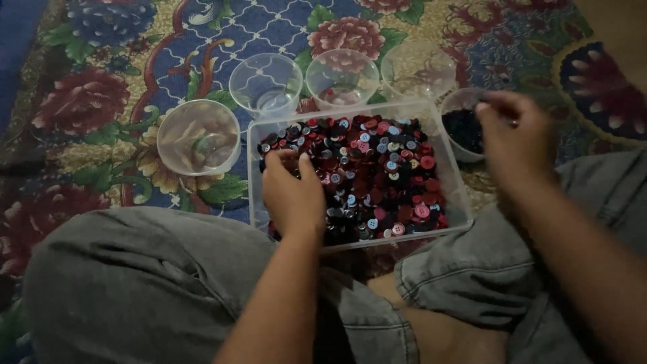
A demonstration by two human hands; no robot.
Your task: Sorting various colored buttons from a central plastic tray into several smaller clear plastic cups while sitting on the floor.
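While seated on a flowered carpet (101,81), with a clear plastic tray (256,138) wedged between grey-trousered knees (135,283). Tray filled with a heap of mixed buttons (377,175): red, maroon, blue, dark, a few pale; single shapes hard to make out in the dim light. Left hand (291,192) sunk knuckles-up into the near left part of the heap, fingers curled down among the buttons, fingertips hidden, so could not tell whether anything was pinched. Right hand (513,135) raised over a small white cup (461,101) just beside the tray's right wall, fingers drawn together in a narrow pinch; whatever sat between them too small and blurred to name. Cup partly covered by that hand, its inside showing only a dark mass, probably dark buttons. Four clear plastic cups set on the carpet around the tray's far side: one at the left (199,137), one behind the far left corner (265,84), one behind the middle (342,77), one further right (418,71), faint against the pattern. Right forearm cut off at the frame's edge.
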